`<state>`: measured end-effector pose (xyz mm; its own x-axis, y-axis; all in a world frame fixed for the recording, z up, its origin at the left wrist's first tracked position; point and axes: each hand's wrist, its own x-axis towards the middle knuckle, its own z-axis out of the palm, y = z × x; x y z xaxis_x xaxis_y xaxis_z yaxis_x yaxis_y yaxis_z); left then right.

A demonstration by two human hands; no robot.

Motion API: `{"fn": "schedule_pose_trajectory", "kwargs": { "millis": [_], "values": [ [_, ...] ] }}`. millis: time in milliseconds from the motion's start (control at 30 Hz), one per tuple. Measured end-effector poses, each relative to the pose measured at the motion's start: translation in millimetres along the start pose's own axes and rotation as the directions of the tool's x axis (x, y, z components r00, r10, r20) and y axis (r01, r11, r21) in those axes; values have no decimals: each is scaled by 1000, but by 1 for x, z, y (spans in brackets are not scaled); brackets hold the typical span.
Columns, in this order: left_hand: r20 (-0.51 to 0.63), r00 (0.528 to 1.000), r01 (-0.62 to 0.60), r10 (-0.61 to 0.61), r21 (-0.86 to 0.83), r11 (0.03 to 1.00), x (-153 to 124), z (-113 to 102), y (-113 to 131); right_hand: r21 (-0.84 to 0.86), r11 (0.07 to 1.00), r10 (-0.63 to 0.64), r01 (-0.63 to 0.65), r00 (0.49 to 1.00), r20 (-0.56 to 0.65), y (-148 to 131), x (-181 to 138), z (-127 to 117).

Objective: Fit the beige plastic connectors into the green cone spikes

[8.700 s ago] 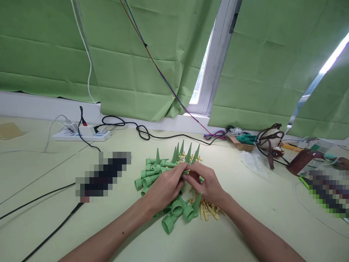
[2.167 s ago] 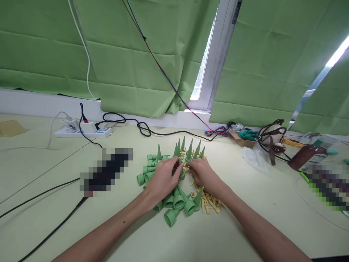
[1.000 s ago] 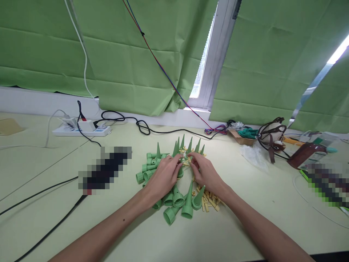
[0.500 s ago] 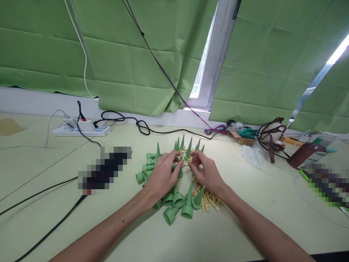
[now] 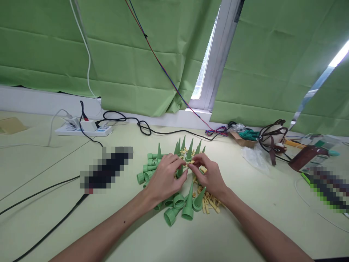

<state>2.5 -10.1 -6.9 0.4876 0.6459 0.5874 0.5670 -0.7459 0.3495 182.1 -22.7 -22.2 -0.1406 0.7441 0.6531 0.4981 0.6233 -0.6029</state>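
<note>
My right hand (image 5: 208, 173) pinches a small yellow plastic piece (image 5: 192, 162) between thumb and fingers. Beside it, my left hand (image 5: 169, 174) is curved with thumb and index finger apart; its index fingertip comes close to the yellow piece, and whether it touches cannot be made out. Green plastic cones (image 5: 188, 208) lie and stand in a cluster around and under both hands, several upright behind them. Loose yellow pieces (image 5: 212, 203) form a pile by my right wrist, partly hidden by the hand.
A white power strip (image 5: 81, 131) with plugs and black cables sits at the back left. A blurred dark object (image 5: 109, 167) lies on the left. Toward the right are a cardboard box (image 5: 244, 141), a clear plastic bag (image 5: 255, 158) and a brown bottle (image 5: 301, 158).
The left thumb has dropped away from its index finger, opening a gap. My right fingers now show a yellow piece between them. The view has shifted slightly.
</note>
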Motion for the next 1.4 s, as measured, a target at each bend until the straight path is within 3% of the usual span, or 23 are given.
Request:
{"fn": "schedule_pose_trajectory", "kwargs": {
  "millis": [333,767,1067,1400],
  "values": [
    [44,998,-45,45,-18,999,1,1,-5,-26,1000,-13,14,1000,21,1,1,-1],
    [-6,998,-61,61,14,998,0,3,-7,-99,991,-91,95,995,50,3,2,-3],
    [-124,990,71,-65,43,997,2,-3,-2,-118,992,-47,53,997,55,5,2,-2],
    [78,984,155,-161,85,984,1,-1,-7,-120,992,-20,24,999,35,6,0,-1]
  ]
}}
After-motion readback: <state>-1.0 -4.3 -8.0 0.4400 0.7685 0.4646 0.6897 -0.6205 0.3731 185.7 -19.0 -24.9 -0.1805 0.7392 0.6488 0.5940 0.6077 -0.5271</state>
